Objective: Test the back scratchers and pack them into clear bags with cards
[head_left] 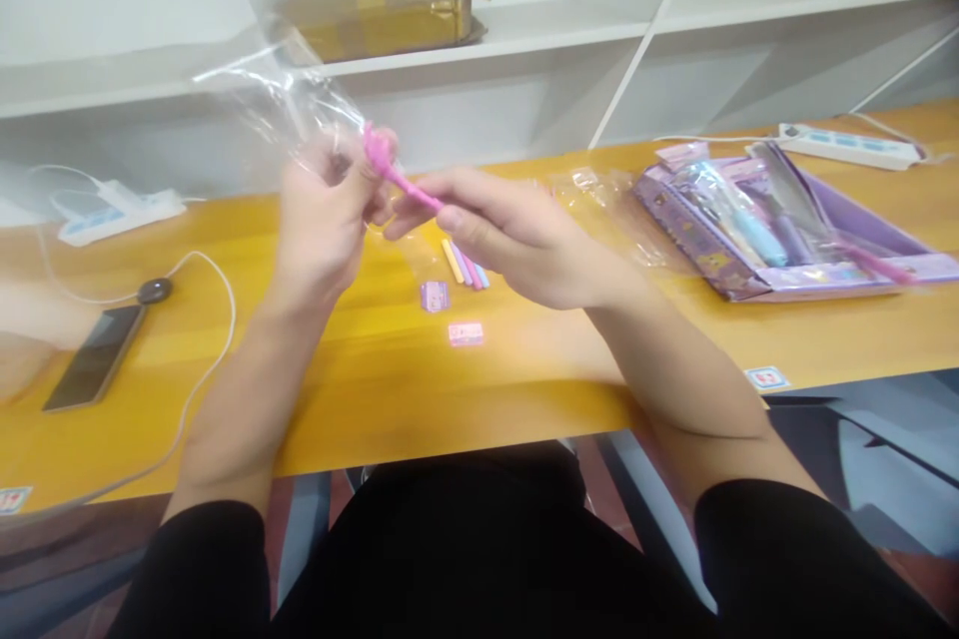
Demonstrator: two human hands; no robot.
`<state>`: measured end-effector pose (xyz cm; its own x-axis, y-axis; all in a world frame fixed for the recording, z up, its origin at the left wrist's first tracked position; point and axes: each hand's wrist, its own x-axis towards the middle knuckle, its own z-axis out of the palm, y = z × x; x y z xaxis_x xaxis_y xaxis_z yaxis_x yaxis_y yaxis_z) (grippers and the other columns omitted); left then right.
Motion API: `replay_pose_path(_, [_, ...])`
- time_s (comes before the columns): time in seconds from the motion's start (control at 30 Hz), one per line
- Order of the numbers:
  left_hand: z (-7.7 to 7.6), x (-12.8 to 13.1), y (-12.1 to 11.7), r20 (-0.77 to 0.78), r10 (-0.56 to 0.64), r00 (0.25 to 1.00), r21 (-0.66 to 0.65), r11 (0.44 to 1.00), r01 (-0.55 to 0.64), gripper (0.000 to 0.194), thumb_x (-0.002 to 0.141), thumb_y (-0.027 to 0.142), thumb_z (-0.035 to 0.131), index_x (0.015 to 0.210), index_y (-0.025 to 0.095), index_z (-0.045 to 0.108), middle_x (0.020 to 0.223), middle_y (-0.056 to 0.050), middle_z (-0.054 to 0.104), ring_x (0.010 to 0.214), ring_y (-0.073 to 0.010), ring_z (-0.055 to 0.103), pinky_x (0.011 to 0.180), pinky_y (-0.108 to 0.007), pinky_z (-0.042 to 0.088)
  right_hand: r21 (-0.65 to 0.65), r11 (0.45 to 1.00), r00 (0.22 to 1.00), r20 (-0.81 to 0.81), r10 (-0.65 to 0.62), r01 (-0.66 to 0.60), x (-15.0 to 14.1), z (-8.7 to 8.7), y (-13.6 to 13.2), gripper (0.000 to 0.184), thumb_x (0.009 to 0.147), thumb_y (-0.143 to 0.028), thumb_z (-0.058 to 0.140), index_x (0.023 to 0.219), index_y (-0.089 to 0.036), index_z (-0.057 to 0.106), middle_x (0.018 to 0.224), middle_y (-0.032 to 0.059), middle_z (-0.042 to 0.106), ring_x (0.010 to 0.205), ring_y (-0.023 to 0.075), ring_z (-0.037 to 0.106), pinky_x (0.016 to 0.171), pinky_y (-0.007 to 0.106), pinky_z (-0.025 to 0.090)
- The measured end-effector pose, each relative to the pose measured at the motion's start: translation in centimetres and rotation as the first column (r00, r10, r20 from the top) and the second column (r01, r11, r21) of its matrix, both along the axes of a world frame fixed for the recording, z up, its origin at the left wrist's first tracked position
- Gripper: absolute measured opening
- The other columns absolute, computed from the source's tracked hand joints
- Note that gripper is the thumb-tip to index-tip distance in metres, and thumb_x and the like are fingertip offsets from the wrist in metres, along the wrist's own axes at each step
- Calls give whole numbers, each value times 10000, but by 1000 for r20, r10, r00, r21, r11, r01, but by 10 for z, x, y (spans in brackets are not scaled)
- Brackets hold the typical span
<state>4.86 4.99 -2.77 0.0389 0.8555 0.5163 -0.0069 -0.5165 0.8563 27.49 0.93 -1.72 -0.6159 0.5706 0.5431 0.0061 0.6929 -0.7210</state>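
Gripping pink stick point(413, 189) over the table point(390, 399), its top with clear bag point(283, 85) in a closed left hand point(324, 215), its tip pinched by a half-open right hand point(528, 238). Seeing bare coloured sticks point(466, 266) nearer, apparently unwrapped; packets point(760, 238) at far right seemingly left unopened.

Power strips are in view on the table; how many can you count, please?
2: one white power strip lies on the table at the left, and another white power strip lies at the back right, behind the purple box. More could be hidden.
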Motion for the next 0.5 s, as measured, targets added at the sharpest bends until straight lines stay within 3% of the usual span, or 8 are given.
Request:
replay_pose_path(0.1, [6,-6,-2,35,-9,999,-17,1000,10,624,862,777,940,834,254,602,745,7,589,680,-151,583,582,-312,429,-30,999,1000,-7,9,-9,1,-2,10,438,1195,-631,588,1369,-289,800,1345,56,815,1301,217,750,1191,361,578])
replay_pose_path(0.23, [10,-15,2,69,-41,997,-51,998,45,598,919,752,905,831,253,587,891,-29,672,782,-164,651,592,-301,448,-81,996,999,0,37,-36,9,-4,22,466,1190,-626,617,1390,-242,791,1120,52,843,1024,169,761,927,273,603])
replay_pose_path(0.4, [7,-8,3,211,-90,973,-70,992,107,536,906,674,956,779,264,636,844,-29,654,730,-158,607,558,-294,444,-167,974,986,28,163,-156,14,-9,29,452,1235,-539,576,1401,-163,763,858,11,790,643,77,620,561,183,416])
replay_pose_path(0.5, [5,2,-1,306,-147,940,-94,978,184,523,898,643,977,745,257,660,801,-27,648,667,-142,563,523,-277,443,-240,943,971,1,237,-230,14,-11,29,505,1246,-555,547,1291,-106,774,787,11,755,524,47,508,464,180,308])
